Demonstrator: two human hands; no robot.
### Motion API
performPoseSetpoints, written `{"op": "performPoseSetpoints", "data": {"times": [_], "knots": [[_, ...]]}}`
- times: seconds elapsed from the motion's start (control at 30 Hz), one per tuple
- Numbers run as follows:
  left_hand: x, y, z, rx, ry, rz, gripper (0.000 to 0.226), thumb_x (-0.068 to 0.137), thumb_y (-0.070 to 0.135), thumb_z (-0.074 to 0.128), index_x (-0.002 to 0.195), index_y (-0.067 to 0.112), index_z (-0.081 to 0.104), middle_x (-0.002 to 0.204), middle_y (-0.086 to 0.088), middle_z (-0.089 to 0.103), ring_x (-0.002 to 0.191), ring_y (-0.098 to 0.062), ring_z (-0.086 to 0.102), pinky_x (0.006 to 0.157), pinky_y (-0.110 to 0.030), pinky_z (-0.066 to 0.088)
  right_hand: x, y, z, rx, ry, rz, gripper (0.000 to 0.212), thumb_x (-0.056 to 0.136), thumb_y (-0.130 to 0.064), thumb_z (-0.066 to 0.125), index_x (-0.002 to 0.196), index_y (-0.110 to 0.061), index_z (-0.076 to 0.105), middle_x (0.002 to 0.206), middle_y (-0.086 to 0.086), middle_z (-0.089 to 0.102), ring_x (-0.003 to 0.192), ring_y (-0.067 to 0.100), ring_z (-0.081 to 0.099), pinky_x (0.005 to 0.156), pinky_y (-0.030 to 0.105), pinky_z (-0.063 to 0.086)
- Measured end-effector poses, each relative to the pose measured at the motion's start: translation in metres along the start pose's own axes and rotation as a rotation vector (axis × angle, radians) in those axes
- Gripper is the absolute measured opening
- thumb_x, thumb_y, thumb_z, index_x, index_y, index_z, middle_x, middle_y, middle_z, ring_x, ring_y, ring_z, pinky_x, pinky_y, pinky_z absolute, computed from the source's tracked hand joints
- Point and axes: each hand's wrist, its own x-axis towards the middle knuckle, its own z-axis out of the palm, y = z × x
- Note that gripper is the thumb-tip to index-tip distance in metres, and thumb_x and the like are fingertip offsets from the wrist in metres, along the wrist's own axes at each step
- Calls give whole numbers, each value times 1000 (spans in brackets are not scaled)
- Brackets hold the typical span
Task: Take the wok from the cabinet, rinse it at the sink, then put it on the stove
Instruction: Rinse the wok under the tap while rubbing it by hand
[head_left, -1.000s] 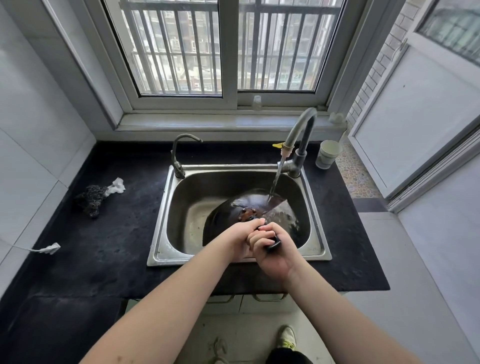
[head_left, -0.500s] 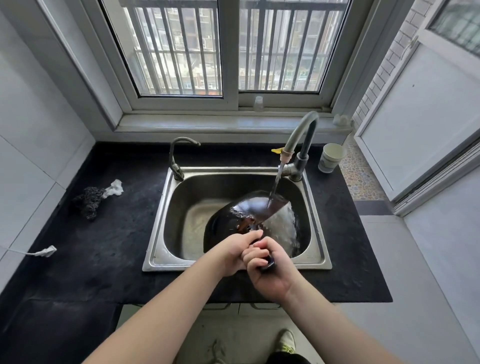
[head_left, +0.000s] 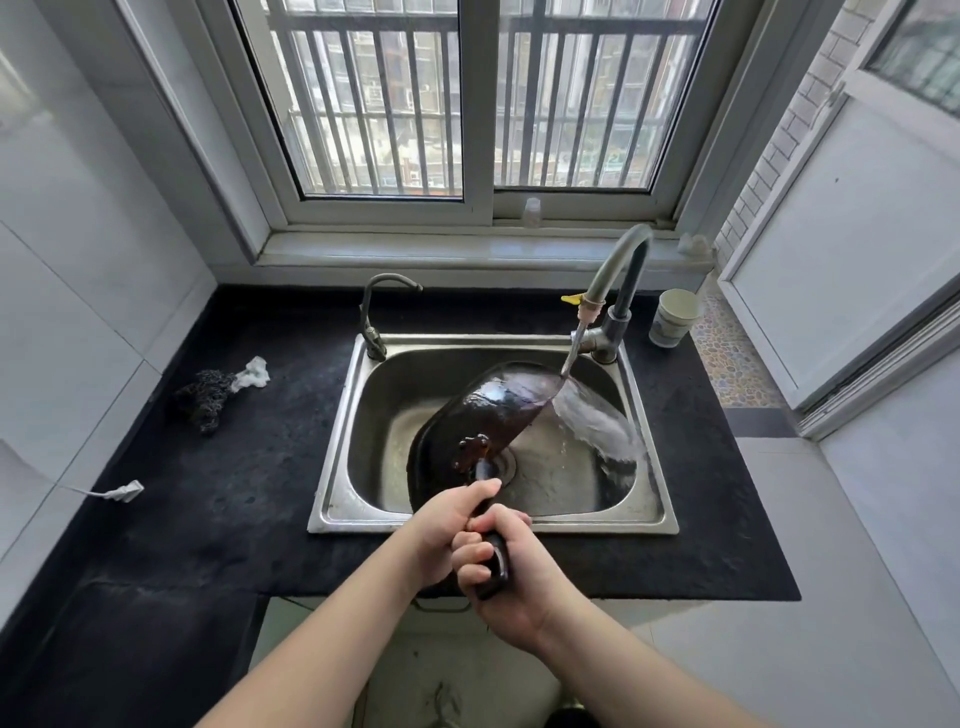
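Head view. The wok (head_left: 498, 410) was held over the steel sink (head_left: 337, 441), tilted steeply on its side, so that its dark outer face and riveted handle bracket faced the camera. The wok's lower edge sat low in the basin, near the drain; whether it touched the bottom could not be told. Both hands were on the wok handle (head_left: 496, 564). The left hand (head_left: 447, 525) gripped the handle nearer the wok, fingers wrapped round it. The right hand (head_left: 511, 577) gripped the handle's end, fingers curled tight, just behind the left hand and touching it. Both grips were fully closed on the handle.

Water ran from the tall faucet (head_left: 615, 280) at the sink's right rear corner. The stream struck the wok's upper rim and fanned off to the right in a sheet (head_left: 592, 421) into the basin. A smaller faucet (head_left: 376, 317) stood at the left rear corner.

On the black worktop (head_left: 234, 493): a dark scouring pad (head_left: 205, 397) with a white scrap beside it lay left of the sink; a white plug with cord (head_left: 122, 491) lay further forward on the left; a paper cup (head_left: 672, 317) stood right of the tall faucet. A barred window (head_left: 467, 104) stood behind the sink.
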Motion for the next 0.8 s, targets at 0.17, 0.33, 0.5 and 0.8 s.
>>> {"op": "performPoseSetpoints", "data": {"times": [0.17, 0.33, 0.5, 0.8], "knots": [[-9, -3, -6, 24, -18, -1, 56, 83, 57, 52, 89, 8, 80, 85, -8, 65, 66, -16, 46, 54, -24, 41, -1, 12, 5, -128, 46, -79, 20, 86, -1, 37, 73, -15, 41, 56, 3, 41, 34, 8, 39, 29, 17, 27], [-13, -5, -5, -2, -54, 19, 68, 63, 65, 63, 99, 9, 77, 89, -4, 42, 62, -18, 31, 53, -30, 23, -2, 19, 9, -312, 139, -173, 14, 87, -2, 39, 88, -16, 40, 58, 4, 41, 35, 9, 41, 31, 17, 28], [-19, -2, 6, -50, -125, 59, 58, 72, 59, 58, 88, 7, 79, 75, -9, 55, 59, -17, 34, 48, -27, 28, -16, 11, 13, -503, 199, -226, 17, 87, -2, 38, 75, -14, 42, 59, 3, 38, 35, 8, 39, 31, 16, 27], [-15, -11, 52, -128, -84, 21, 53, 91, 50, 42, 56, 16, 63, 54, 0, 53, 43, -17, 52, 40, -21, 34, -48, -16, -17, -1037, 294, -371, 14, 80, -3, 44, 67, -9, 47, 47, 5, 43, 33, 12, 39, 36, 17, 25]]}}
